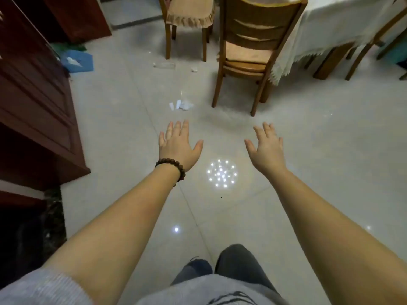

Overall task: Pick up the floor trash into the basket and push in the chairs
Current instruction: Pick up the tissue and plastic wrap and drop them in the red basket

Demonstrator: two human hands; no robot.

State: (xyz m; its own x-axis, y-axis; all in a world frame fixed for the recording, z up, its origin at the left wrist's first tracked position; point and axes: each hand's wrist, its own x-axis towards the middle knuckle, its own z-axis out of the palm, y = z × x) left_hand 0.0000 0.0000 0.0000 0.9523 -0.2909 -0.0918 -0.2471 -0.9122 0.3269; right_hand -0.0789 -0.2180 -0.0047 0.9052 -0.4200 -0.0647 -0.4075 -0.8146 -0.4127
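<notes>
White paper scraps (181, 105) lie on the tiled floor just beyond my left hand (178, 145), which is open, palm down, with a bead bracelet at the wrist. My right hand (267, 147) is also open and holds nothing. Farther off lie a clear plastic wrapper (164, 65) and a small white crumpled piece (194, 70). A blue basket (78, 61) with white paper in it sits by the cabinet at the left. One wooden chair (253, 51) stands pulled out from the table (343, 20). A second chair (187, 20) with a fringed cushion stands farther back.
A dark red wooden cabinet (33, 95) runs along the left side. The table has a white fringed cloth, with another chair's legs (370, 51) at the right. Ceiling lights reflect off the glossy floor (222, 173) between my hands. My legs show at the bottom.
</notes>
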